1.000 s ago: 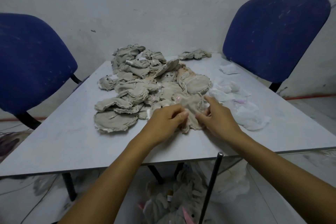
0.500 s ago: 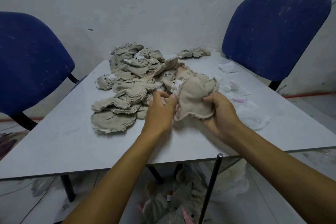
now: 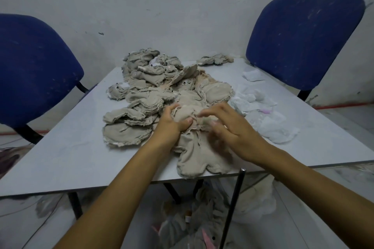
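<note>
Fabric piece [image 3: 202, 153] lowered; long axis toward wearer; left hand [image 3: 172, 125] grips top.

This looks like a small, bare workroom for sewing soft toys. A plain, scuffed white wall [image 3: 182, 6] fills the top of the frame. In the middle a grey table [image 3: 60, 157] carries a heap of beige cloth shapes [image 3: 153, 87] with frayed edges, some with toy eyes, and white scraps [image 3: 269, 123] at the right. Two worn blue office chairs [image 3: 30, 70] stand at the upper left and upper right. More cloth pieces [image 3: 202, 222] lie on the floor at the bottom centre.
</note>
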`<state>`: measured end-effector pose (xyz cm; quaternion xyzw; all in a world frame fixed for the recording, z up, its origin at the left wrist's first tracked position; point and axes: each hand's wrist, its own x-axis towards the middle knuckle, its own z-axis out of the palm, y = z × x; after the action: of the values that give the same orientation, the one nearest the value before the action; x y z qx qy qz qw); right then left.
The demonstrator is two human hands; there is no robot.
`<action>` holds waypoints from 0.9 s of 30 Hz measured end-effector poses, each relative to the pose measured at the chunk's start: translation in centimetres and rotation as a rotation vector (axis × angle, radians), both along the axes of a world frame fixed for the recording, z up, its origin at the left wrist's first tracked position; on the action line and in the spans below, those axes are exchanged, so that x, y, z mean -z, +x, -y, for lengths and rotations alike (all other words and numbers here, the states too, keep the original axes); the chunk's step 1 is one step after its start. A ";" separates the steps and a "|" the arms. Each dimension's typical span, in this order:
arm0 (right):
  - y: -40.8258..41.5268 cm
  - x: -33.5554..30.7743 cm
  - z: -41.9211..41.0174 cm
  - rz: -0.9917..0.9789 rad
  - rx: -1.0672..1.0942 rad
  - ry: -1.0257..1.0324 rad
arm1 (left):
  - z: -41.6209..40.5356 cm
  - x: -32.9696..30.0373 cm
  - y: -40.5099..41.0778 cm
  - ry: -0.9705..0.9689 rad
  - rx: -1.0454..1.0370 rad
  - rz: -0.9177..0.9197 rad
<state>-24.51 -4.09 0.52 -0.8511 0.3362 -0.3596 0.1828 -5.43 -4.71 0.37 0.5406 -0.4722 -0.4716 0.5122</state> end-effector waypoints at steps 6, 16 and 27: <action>0.1 1.4 0.0 -0.410 0.216 -0.129 | 0.1 0.4 -0.4 -0.024 0.137 0.048; -0.2 0.5 1.3 -0.353 0.153 0.042 | 0.2 1.3 -1.0 -0.432 0.097 0.752; -1.1 -0.2 0.7 0.011 -0.002 0.454 | 0.4 1.0 -0.5 -0.256 0.459 0.528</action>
<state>-25.58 -4.76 0.70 -0.7865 0.4068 -0.2791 0.3715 -5.98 -5.13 -0.62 0.4551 -0.7523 -0.3555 0.3170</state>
